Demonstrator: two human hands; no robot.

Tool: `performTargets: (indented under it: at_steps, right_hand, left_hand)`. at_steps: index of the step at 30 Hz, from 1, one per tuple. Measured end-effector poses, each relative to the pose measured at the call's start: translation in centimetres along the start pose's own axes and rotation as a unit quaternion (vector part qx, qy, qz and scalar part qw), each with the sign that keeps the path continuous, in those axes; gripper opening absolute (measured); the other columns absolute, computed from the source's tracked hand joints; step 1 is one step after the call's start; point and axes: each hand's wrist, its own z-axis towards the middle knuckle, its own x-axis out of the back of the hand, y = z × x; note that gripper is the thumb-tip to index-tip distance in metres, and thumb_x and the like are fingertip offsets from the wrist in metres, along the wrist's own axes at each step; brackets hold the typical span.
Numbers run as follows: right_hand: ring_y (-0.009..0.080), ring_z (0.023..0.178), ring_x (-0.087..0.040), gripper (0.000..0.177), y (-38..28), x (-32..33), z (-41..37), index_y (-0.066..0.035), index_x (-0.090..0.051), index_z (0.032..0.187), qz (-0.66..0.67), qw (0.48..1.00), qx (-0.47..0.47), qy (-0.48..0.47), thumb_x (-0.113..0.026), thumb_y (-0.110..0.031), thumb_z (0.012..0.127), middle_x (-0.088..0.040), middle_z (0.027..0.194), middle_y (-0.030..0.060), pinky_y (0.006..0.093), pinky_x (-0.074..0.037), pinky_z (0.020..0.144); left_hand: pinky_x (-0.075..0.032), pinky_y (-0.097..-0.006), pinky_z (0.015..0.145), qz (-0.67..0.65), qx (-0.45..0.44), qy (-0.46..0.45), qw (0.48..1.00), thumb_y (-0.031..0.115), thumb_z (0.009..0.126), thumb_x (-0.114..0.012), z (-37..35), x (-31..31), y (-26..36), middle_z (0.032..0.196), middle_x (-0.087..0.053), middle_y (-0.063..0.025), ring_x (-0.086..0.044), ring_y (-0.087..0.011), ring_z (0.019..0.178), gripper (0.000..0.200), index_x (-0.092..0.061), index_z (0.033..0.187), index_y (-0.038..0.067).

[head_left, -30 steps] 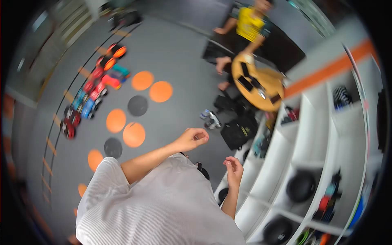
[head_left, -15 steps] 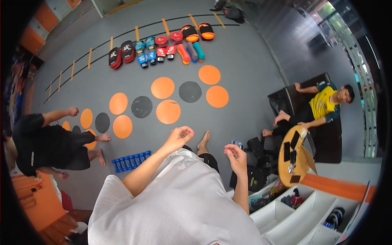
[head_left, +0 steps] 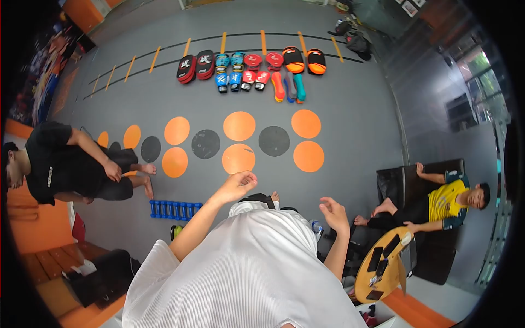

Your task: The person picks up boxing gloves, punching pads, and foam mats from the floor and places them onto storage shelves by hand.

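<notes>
Orange discs (head_left: 239,126) swung level in my feed | mitts (head_left: 205,64) ahead, untouched | left hand (head_left: 237,186) loosely curled, empty; right hand (head_left: 334,215) slack, empty

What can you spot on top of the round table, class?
Several dark flat objects lie on the table, with silvery bits too small to identify. Whatever is directly beneath the table is covered by its top and cannot be seen.

The single view looks from the wearer's head, forward and steeply down: the white shirt (head_left: 235,268) lies nearest, the left hand (head_left: 236,187) and right hand (head_left: 334,214) just beyond, the grey floor (head_left: 355,115) stretching far, bowed by a wide lens.
</notes>
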Motion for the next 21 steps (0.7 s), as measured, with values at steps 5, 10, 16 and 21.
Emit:
performTargets:
  at_steps: [5, 10, 16, 21]
  right_hand:
    - [0.0286, 0.087, -0.066, 0.038, -5.4, 1.2, 7.9, -0.004, -0.060, 0.118, -0.048, 0.990, 0.048, -0.121, -0.060, -0.027, 0.088, -0.067, 0.098, 0.0169, 0.0394, -0.052, 0.078]
    - [0.0285, 0.092, -0.065, 0.039, -14.3, 0.3, 15.3, -0.005, -0.059, 0.120, -0.110, 0.967, 0.124, -0.193, -0.058, -0.027, 0.088, -0.066, 0.101, 0.0162, 0.0394, -0.051, 0.082]
    - [0.0271, 0.093, -0.064, 0.039, -22.2, -3.4, 23.2, -0.006, -0.058, 0.123, -0.075, 0.957, 0.177, -0.215, -0.058, -0.027, 0.090, -0.066, 0.102, 0.0149, 0.0392, -0.050, 0.081]
    - [0.0258, 0.093, -0.064, 0.039, -26.7, -6.0, 28.1, -0.006, -0.058, 0.123, -0.099, 0.962, 0.114, -0.227, -0.058, -0.027, 0.090, -0.065, 0.103, 0.0148, 0.0390, -0.050, 0.081]
  left_hand:
    - [-0.049, -0.0317, 0.080, -0.075, 0.097, 0.133, 0.983, 0.025, 0.091, -0.060, -2.4, 3.7, -4.8, 0.094, -0.067, -0.0059, -0.062, -0.0163, 0.085, 0.026, -0.062, 0.103, 0.003]
    - [-0.048, -0.0294, 0.078, -0.223, 0.199, 0.228, 0.927, 0.027, 0.094, -0.057, -3.8, 6.7, -7.4, 0.096, -0.066, -0.0043, -0.062, -0.0141, 0.088, 0.023, -0.062, 0.104, 0.007]
    - [-0.047, -0.0300, 0.080, -0.287, 0.216, 0.243, 0.901, 0.029, 0.095, -0.056, 3.9, 13.6, -9.5, 0.099, -0.065, -0.0036, -0.061, -0.0136, 0.092, 0.023, -0.062, 0.104, 0.009]
    - [-0.046, -0.0300, 0.083, -0.255, 0.191, 0.230, 0.920, 0.029, 0.095, -0.055, 10.5, 24.1, -7.2, 0.100, -0.064, -0.0039, -0.060, -0.0143, 0.096, 0.024, -0.061, 0.104, 0.008]
